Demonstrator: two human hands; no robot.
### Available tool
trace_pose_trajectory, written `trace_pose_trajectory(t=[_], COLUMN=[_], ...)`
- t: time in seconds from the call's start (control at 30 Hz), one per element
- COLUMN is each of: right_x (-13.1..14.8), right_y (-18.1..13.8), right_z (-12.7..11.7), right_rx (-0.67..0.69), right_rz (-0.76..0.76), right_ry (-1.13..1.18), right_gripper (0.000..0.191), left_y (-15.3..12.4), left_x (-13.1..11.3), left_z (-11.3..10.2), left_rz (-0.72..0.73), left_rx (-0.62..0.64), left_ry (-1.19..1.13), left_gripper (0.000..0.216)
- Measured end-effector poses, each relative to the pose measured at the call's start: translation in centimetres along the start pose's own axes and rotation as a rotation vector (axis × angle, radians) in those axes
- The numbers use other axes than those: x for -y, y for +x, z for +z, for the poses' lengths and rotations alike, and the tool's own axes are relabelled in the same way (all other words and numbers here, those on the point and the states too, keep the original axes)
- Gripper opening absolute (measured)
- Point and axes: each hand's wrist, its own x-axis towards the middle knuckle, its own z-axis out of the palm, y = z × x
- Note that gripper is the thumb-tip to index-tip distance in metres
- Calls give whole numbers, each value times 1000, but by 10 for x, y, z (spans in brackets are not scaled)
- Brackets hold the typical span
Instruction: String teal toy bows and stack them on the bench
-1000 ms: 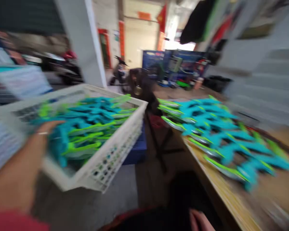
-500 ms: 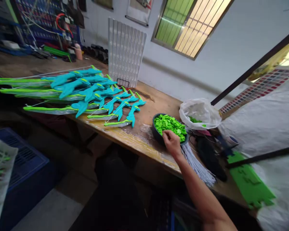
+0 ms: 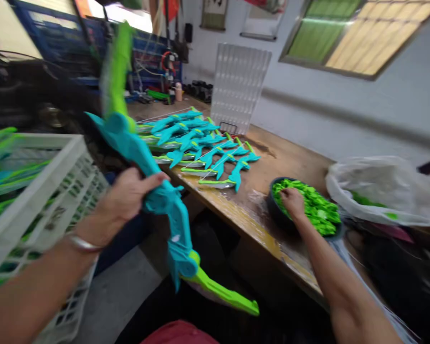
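Note:
My left hand [image 3: 123, 203] is wrapped around the teal middle of a toy bow [image 3: 181, 229], its thumb lying across the grip. Lime-green limbs stick out at the bow's top and bottom, and no string can be made out on it. At the near left side of a dark bowl [image 3: 276, 216], my right hand [image 3: 293, 201] rests on small bright-green plastic pieces [image 3: 317, 205]. Its fingers are bunched together; what lies between them is hidden. More teal-and-green toy bows [image 3: 209, 155], some with visible white strings, lie in overlapping rows on the wooden table [image 3: 283, 157].
A white plastic crate [image 3: 62, 210] holding more bows stands at the left. Right of the bowl sits a white plastic bag [image 3: 408, 186] with green pieces inside. A corrugated clear panel [image 3: 240, 86] leans at the wall behind the table.
My left hand has come into view holding a toy bow upright. The view has turned left, showing the crate. My right hand stays at the bowl, fingers still bunched.

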Motion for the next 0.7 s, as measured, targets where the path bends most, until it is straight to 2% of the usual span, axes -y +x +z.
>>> trace_pose_trajectory(t=[0.1,0.17,0.27,0.37,0.47,0.53,0.7], right_x=[4,13,41,82,127,153,193], right_y=[-2,-17,-75,-159,-233,-264,-291], right_z=[-11,-15,-7,10,27,35,52], right_rx=[-160,-223,-211,-60,87,114,37], right_rz=[9,-19,-149,-429,-678,-808,-970], right_ry=[100,176,308,554,588,559,492], right_gripper=[25,24,17,16,5,5,14], left_y=[-27,-43,-62,-74,-78,-77,-75], left_x=[30,56,93,121,135,139,142], left_z=[12,22,26,16,5,1,5], left_rz=[-121,-194,-242,-254,-274,-276,-245], left_rx=[107,138,54,-22,-44,-47,-52], left_ry=[-136,-251,-350,-404,-449,-474,-542], left_gripper=[58,65,59,49,43,40,33])
